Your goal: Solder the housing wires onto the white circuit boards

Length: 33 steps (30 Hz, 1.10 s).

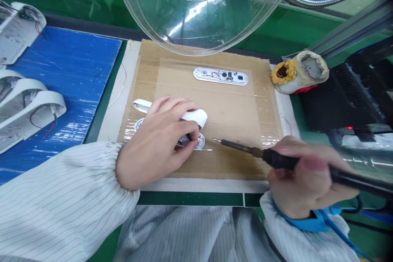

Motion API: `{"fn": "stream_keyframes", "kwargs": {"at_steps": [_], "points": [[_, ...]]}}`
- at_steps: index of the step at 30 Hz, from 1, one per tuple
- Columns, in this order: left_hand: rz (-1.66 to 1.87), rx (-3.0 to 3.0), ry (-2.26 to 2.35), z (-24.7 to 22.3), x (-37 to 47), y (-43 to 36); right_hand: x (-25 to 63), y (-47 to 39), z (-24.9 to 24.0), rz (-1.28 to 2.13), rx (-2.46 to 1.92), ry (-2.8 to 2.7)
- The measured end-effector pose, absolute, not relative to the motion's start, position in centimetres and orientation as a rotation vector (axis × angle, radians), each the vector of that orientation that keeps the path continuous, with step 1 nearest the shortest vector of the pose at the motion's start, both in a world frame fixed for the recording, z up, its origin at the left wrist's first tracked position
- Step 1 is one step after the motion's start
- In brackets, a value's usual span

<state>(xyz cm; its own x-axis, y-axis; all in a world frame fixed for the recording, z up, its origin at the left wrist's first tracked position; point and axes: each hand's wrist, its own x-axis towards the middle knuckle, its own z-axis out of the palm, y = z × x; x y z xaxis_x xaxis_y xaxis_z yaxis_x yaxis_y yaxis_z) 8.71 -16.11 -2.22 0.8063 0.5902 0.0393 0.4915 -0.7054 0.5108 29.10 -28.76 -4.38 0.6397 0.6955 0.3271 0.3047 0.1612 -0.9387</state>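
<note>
My left hand (162, 139) lies over a white plastic housing (199, 118), its thumb and index finger pinched at a small round circuit board (200, 141). Whatever sits between those fingertips is too small to make out. My right hand (307, 172), slightly blurred, grips a black soldering iron (239, 146), whose tip points left, a short way from the round board and not touching it. Farther back on the cardboard (227, 106) lies a long white panel (220, 76) with electronic parts facing up.
White curved housings with wires (33, 106) rest on a blue sheet (82, 57) at left. A transparent round hood (196, 16) hangs above the back. A tip-cleaning sponge holder (301, 73) and a black device (340, 94) stand at right.
</note>
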Motion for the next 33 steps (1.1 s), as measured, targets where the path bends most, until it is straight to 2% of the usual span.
{"fn": "stream_keyframes", "kwargs": {"at_steps": [3,12,21,25,30,33], "points": [[0.311,2.498,0.802,-2.4,8.6,-16.2,29.2,-27.5,-3.8,0.372,-1.361,-0.601],[0.359,2.543,0.791,-3.3,8.1,-16.4,30.1,-26.2,-2.4,1.036,-1.0,-0.063],[0.296,2.536,0.748,-4.0,7.4,-15.8,29.7,-27.1,0.3,1.202,-0.778,0.064],[0.374,2.405,0.977,-4.2,5.8,-14.3,29.5,-27.8,1.6,1.161,-0.801,0.004],[0.189,2.231,1.098,-2.9,4.1,-13.8,29.5,-28.5,2.6,1.111,-0.769,0.019],[0.385,1.886,1.194,-2.9,3.0,-15.3,29.7,-28.9,2.9,1.077,-0.758,0.034]]}}
